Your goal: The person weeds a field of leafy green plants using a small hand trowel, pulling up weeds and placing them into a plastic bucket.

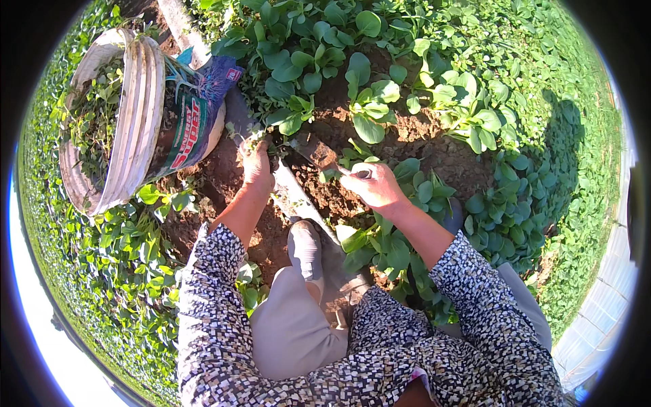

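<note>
My left hand [256, 166] is closed around a small bunch of pulled weeds [252, 140], held beside the tipped bucket. My right hand [374, 188] grips the handle of a small trowel [317, 152], whose soil-coloured blade points left toward the dug earth between the plants. A white ribbed bucket [139, 112] lies on its side at the left, its mouth facing left. Inside it sits a heap of green weeds [98, 129]. Leafy green vegetable plants [369, 108] stand in loose brown soil [413, 125] just beyond my right hand.
A pale strip, perhaps a hose [298, 193], runs along the ground between the beds. My shoe [305, 247] stands beside it. Dense greens [115, 271] grow on the left, and more [522, 197] fill the right. Pale sheeting [597, 305] borders the field at far right.
</note>
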Demonstrator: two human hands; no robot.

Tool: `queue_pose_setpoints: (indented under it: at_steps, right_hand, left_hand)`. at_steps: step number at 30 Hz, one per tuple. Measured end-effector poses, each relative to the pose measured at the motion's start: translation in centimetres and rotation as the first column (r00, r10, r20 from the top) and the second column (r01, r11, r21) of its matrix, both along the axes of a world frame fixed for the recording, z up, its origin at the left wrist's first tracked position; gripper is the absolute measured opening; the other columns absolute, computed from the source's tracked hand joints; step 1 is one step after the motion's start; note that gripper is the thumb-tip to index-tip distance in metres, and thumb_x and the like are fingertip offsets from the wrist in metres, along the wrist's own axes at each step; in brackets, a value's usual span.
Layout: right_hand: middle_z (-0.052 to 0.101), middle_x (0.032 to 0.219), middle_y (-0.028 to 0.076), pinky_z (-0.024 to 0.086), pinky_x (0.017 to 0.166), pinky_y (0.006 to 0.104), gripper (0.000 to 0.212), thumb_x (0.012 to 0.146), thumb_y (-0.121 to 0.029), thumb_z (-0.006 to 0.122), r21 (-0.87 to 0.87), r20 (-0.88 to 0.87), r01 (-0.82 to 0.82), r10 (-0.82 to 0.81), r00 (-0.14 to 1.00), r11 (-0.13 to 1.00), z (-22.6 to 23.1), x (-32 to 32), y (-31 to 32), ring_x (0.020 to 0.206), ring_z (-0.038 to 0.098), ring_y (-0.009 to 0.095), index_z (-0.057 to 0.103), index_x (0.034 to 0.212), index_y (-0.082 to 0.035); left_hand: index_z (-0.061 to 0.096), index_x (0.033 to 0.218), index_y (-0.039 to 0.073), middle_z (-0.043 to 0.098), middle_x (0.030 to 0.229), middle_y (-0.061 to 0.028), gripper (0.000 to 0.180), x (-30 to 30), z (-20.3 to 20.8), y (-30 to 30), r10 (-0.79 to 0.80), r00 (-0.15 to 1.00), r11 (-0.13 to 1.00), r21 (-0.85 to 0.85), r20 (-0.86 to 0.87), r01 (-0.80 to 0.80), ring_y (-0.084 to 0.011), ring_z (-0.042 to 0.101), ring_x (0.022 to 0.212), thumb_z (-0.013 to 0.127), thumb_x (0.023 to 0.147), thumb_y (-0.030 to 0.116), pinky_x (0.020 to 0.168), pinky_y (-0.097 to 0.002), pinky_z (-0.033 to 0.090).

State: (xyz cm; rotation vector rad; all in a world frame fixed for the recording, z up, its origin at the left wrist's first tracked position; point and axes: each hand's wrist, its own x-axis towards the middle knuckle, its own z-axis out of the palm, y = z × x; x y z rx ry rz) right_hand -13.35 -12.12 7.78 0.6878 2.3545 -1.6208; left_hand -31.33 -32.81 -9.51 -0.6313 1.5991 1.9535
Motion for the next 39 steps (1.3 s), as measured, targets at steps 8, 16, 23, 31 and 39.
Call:
queue_pose_setpoints:
  at_steps: [8,16,23,31,39]
  right_hand:
    - [0.063,0.062,0.01,0.048,0.061,0.0332,0.024,0.077,-0.026,0.06,0.192,0.028,0.165,-0.173,0.984,0.967,0.3,-3.6,1.1,0.057,0.061,0.021,0.068,0.078,-0.004]
    - [0.064,0.07,0.015,0.047,0.06,0.0371,0.024,0.078,-0.03,0.064,0.267,0.056,0.086,-0.104,0.993,0.96,0.8,-0.1,0.5,0.063,0.062,0.032,0.066,0.079,-0.006]
    - [0.058,0.067,0.014,0.044,0.059,0.0396,0.025,0.079,-0.029,0.063,0.282,0.103,0.11,-0.144,0.984,0.953,-2.1,0.6,-1.6,0.059,0.054,0.033,0.061,0.071,-0.006]
    - [0.056,0.06,0.011,0.043,0.057,0.0375,0.027,0.08,-0.03,0.061,0.218,0.155,0.199,-0.236,0.959,0.955,-3.0,-1.3,-3.3,0.055,0.05,0.031,0.06,0.069,-0.005]
    - [0.062,0.069,0.012,0.046,0.064,0.0405,0.029,0.083,-0.033,0.059,0.299,0.092,0.252,-0.291,0.952,0.92,-5.6,-4.3,-5.1,0.067,0.059,0.034,0.06,0.07,-0.007]
  left_hand:
    - [0.046,0.115,0.005,0.055,0.116,-0.0085,0.036,1.0,2.5,4.7,0.064,0.986,0.991,-0.11,-0.152,-0.082,-0.0209,0.051,0.103,0.063,0.084,0.012,0.091,-0.0321,0.04]
    - [0.062,0.103,0.005,0.063,0.084,-0.0052,0.026,-0.8,1.5,4.6,-0.185,0.976,0.928,-0.348,-0.117,0.135,-0.0135,0.058,0.065,0.067,0.08,0.016,0.052,-0.0269,0.047]
    - [0.042,0.132,0.003,0.062,0.116,-0.0136,0.074,-3.7,3.2,9.7,-0.745,0.615,0.605,-0.652,-0.259,0.458,-0.0227,0.061,0.101,0.078,0.07,0.021,0.086,-0.0336,0.049]
    - [0.052,0.13,0.022,0.059,0.118,-0.0134,0.065,-4.9,6.7,12.6,-0.877,0.462,0.307,-0.894,-0.132,0.327,-0.0314,0.063,0.1,0.074,0.071,0.04,0.086,-0.0395,0.051]
    - [0.06,0.122,0.022,0.048,0.125,-0.0094,0.056,-4.9,6.5,12.8,-0.895,0.38,0.371,-0.865,-0.235,0.338,-0.033,0.052,0.113,0.076,0.069,0.026,0.095,-0.0423,0.045]
